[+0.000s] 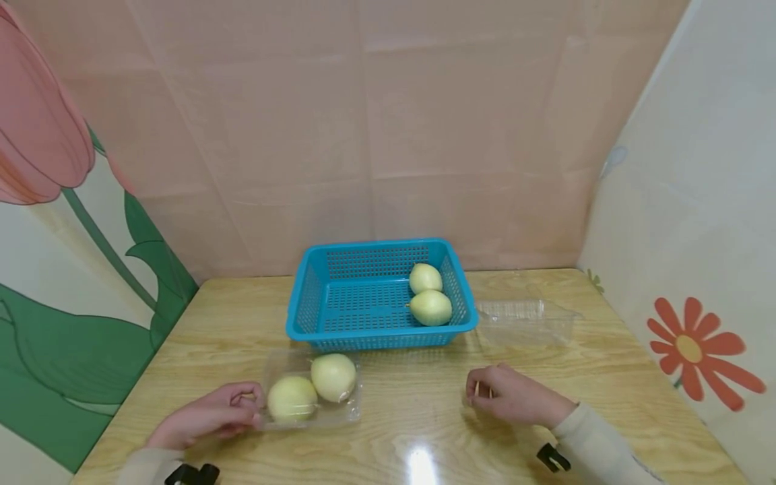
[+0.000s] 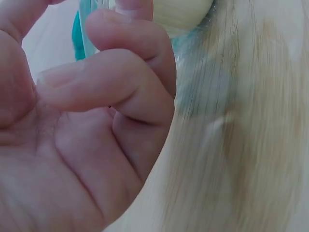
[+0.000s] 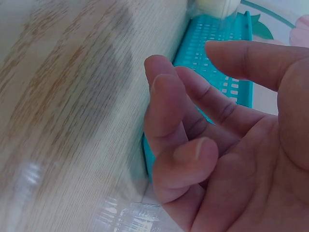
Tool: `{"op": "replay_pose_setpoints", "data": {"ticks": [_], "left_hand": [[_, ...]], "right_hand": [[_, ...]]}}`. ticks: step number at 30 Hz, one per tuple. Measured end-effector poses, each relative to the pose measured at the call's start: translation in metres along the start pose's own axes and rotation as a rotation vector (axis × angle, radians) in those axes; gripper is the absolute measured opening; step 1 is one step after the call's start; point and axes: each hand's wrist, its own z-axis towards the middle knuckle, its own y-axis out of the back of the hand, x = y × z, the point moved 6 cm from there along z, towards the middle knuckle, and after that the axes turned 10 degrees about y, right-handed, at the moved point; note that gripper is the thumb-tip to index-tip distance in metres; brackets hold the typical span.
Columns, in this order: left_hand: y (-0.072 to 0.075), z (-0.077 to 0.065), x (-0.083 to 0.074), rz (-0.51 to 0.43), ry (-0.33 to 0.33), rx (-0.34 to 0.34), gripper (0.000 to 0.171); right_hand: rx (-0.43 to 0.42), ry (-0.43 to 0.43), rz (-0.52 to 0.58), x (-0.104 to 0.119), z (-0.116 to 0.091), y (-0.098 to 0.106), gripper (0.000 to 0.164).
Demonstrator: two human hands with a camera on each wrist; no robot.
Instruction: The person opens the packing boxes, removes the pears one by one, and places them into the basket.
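Two pale yellow-green round fruits [image 1: 292, 398] lie side by side in a clear plastic box [image 1: 348, 412] at the front left. At the box's left edge, my left hand [image 1: 212, 409] pinches the thin wall with thumb and forefinger. Its other fingers curl toward the palm in the left wrist view, where part of a fruit [image 2: 183, 14] shows beyond them. My right hand [image 1: 515, 396] hovers low over the table to the right of the box, fingers loosely bent and holding nothing. In the right wrist view its thumb stands apart from the fingers [image 3: 166, 104].
Behind the box stands a blue plastic basket [image 1: 382, 340] with two similar fruits [image 1: 430, 308] at its right end. A second clear plastic box [image 1: 527, 323] lies right of the basket. Hanging sheets close off the wooden table [image 1: 418, 417] at the back and sides.
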Motion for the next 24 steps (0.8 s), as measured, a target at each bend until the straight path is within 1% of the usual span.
{"op": "replay_pose_setpoints", "data": {"ticks": [3, 6, 12, 14, 19, 24], "left_hand": [[-0.005, 0.008, -0.003, 0.004, 0.012, -0.012, 0.009], [-0.013, 0.016, -0.007, 0.006, 0.015, -0.009, 0.009], [-0.031, 0.031, -0.017, -0.026, -0.007, 0.034, 0.01], [-0.036, 0.036, -0.02, -0.027, -0.019, 0.043, 0.01], [-0.05, 0.047, -0.029, 0.009, -0.047, 0.028, 0.013], [-0.063, 0.061, -0.035, 0.029, -0.042, 0.005, 0.017]], "right_hand": [[0.0, 0.002, -0.004, 0.002, 0.001, -0.001, 0.006], [0.002, 0.005, -0.007, 0.004, 0.003, -0.002, 0.006], [-0.007, 0.014, -0.029, 0.014, 0.008, -0.003, 0.007], [-0.02, 0.029, -0.045, 0.019, 0.01, -0.003, 0.007], [-0.072, 0.092, -0.11, 0.034, 0.015, -0.004, 0.011], [-0.099, 0.144, -0.115, 0.053, 0.025, -0.008, 0.015]]}}
